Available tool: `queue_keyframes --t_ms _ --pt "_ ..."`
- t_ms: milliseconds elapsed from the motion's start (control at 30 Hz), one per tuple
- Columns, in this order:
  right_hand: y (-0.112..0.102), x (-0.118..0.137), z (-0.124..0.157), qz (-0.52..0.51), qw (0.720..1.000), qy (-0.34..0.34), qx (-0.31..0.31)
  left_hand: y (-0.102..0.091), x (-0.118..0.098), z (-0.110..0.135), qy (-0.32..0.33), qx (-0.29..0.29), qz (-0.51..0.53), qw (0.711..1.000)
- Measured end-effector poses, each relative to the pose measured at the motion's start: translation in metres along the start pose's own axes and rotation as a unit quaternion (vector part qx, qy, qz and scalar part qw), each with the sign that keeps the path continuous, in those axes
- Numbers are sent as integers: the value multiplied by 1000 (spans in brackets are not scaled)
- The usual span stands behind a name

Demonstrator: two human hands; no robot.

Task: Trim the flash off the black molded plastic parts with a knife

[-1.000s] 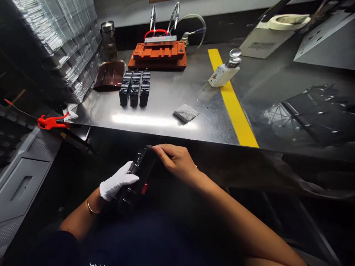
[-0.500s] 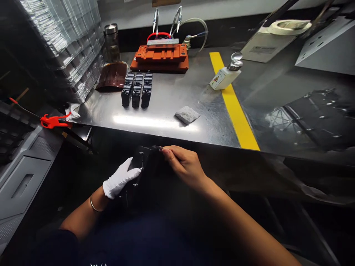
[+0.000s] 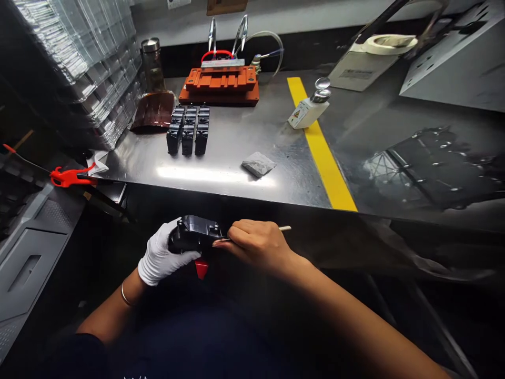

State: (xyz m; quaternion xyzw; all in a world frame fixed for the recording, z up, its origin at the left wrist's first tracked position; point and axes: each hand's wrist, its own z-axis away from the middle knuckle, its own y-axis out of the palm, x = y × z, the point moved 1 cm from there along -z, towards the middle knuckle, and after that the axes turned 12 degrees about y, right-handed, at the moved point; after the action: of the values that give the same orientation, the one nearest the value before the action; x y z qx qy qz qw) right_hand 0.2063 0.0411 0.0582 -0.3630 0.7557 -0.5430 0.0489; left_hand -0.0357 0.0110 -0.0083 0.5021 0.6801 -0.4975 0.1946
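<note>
My left hand (image 3: 163,255), in a white glove, is closed around a glossy black plastic part (image 3: 197,225), held in front of the bench edge. My bare right hand (image 3: 256,239) pinches a thin stick-like tool (image 3: 284,228); its pale end sticks out behind the knuckles. The tool's front end reaches the right side of the black part, and my fingers hide most of its length, so its exact kind does not show. Just under the part a small red piece (image 3: 201,269) is visible; whether it is attached, I cannot tell.
On the metal bench (image 3: 224,137) are several similar black parts (image 3: 188,130) in rows, an orange fixture (image 3: 221,84), a folded grey cloth (image 3: 258,164) and a white dispenser bottle (image 3: 309,112). A red air gun (image 3: 69,177) hangs at left, near stacked clear trays (image 3: 98,63).
My left hand has turned the black part, so a different side faces up and the red piece shows. My right hand has moved slightly down, and the tool's pale end has come into sight.
</note>
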Motion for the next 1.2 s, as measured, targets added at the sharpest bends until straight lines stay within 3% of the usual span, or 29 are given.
queue_keyframes --t_ms 100,267,400,533,900,1100,1200 --pt "-1 1 -1 4 1000 -2 -7 1 -1 -1 0 7 31 999" --pt "-3 3 -5 -42 998 -36 41 2 -4 -2 -54 33 126 990" --pt "-6 2 -6 -53 998 -11 25 3 -5 -2 -99 50 181 977" --pt "-4 1 -4 -57 996 -38 49 4 -5 -2 -118 72 205 969" --pt "-4 1 -3 -74 997 -19 17 5 -5 -4 -161 100 240 952" --pt "2 7 -1 -74 996 -26 29 8 -12 -6 -214 40 261 941" --pt "1 7 1 -111 994 22 -6 7 -16 -9 -195 -7 272 942"
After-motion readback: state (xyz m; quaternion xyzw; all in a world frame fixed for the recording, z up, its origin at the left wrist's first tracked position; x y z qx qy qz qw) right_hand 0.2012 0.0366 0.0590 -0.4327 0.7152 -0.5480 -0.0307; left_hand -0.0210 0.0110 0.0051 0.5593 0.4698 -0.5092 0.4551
